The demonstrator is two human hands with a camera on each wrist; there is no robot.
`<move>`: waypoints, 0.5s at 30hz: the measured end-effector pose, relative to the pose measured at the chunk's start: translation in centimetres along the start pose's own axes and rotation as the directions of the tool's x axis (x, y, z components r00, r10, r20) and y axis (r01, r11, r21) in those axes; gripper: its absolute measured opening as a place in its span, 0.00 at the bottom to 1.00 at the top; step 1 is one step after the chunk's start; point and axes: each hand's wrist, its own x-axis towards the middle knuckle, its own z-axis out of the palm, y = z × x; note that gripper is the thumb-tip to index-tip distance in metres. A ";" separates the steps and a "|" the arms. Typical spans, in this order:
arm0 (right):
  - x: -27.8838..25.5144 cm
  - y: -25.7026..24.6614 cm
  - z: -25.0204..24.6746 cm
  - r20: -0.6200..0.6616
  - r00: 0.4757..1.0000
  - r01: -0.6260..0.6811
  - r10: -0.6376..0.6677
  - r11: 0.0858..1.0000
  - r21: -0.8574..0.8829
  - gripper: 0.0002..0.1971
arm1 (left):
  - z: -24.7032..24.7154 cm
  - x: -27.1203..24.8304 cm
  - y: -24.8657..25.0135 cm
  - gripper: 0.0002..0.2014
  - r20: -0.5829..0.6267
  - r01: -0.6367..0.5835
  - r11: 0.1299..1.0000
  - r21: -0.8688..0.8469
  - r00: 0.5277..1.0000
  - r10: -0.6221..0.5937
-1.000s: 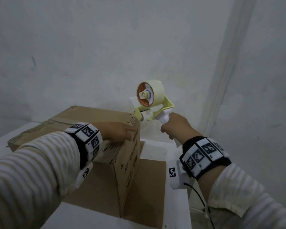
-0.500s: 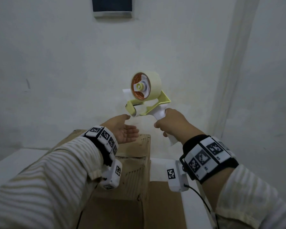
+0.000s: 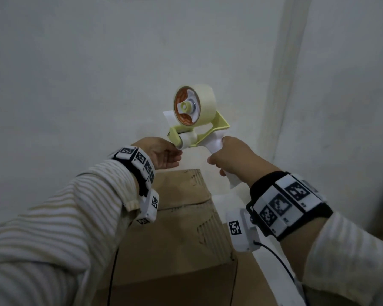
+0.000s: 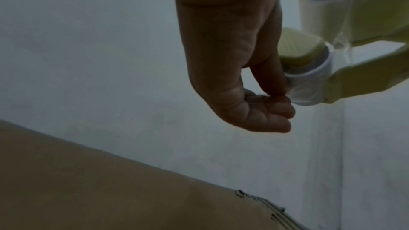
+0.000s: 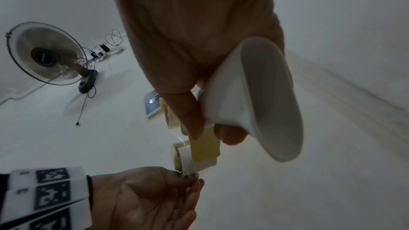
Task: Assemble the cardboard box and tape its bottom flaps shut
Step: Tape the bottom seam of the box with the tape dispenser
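Observation:
My right hand (image 3: 224,156) grips the white handle (image 5: 254,93) of a yellow tape dispenser (image 3: 208,131) and holds it up in the air, above the far end of the brown cardboard box (image 3: 181,217). A cream tape roll (image 3: 202,102) sits on top of the dispenser. My left hand (image 3: 176,152) is raised to the dispenser's front roller (image 4: 309,80). There its thumb and fingertips (image 4: 282,97) pinch the clear tape end. The box lies below both hands with a closed flap face up.
A white wall stands close behind the dispenser, with a corner ridge (image 3: 281,85) to the right. The box rests on a white table (image 3: 272,274). In the right wrist view a standing fan (image 5: 46,53) and cables hang on the wall.
My left hand left the top of the box, rose and reached the dispenser's roller, where it now pinches the tape end. My right hand raised the dispenser a little.

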 end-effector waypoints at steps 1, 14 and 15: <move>-0.3 0.0 -0.1 -0.004 1.000 -0.023 0.023 1.000 -0.009 0.08 | 0.3 0.5 0.2 0.09 0.008 -0.006 0.999 0.050 1.000 0.005; -1.3 0.6 2.2 0.052 0.978 -0.184 0.200 0.957 -0.223 0.13 | 3.6 4.9 1.6 0.10 0.045 -0.090 0.105 0.990 0.926 0.375; -1.1 0.6 2.3 0.059 0.977 -0.182 0.203 0.951 -0.251 0.14 | 3.7 5.3 1.4 0.13 0.063 -0.093 0.059 0.994 0.921 0.385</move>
